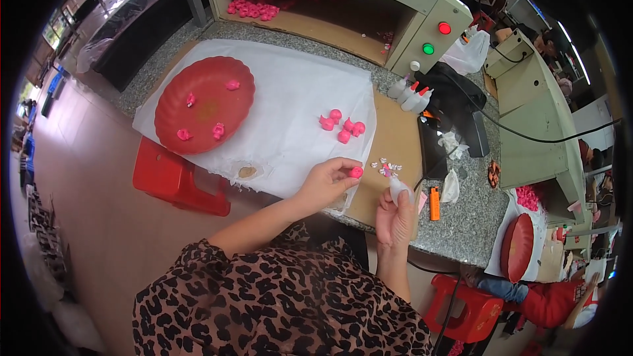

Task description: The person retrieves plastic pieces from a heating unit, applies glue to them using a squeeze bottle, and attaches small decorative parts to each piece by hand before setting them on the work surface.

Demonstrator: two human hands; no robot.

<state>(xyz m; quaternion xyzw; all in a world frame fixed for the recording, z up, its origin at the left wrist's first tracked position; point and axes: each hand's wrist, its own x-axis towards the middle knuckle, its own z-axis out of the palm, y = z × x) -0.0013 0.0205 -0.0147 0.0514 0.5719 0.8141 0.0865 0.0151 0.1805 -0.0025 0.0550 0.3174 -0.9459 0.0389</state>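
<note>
Between the thumb and fingers of my left hand (328,183) is a small round pink plastic piece (356,172), held at the right edge of the white sheet. My right hand (394,221) is closed around a translucent white squeeze bottle (399,190), its narrow end tilted up and away from me. Just beyond the bottle, several tiny white and purple parts (384,165) lie on brown cardboard (395,135). A loose group of round pink pieces (345,136) sits farther off on the white sheet (290,92). At the left, a scalloped red tray (204,69) carries several small pink figures (218,130).
A grey machine (422,26) with red and green buttons holds more pink pieces inside. White bottles (412,99) with red caps stand beside it. An orange lighter (434,204) and crumpled tissue (450,186) lie right of my right hand. Red stools (165,178) flank the table; another person (554,303) sits right.
</note>
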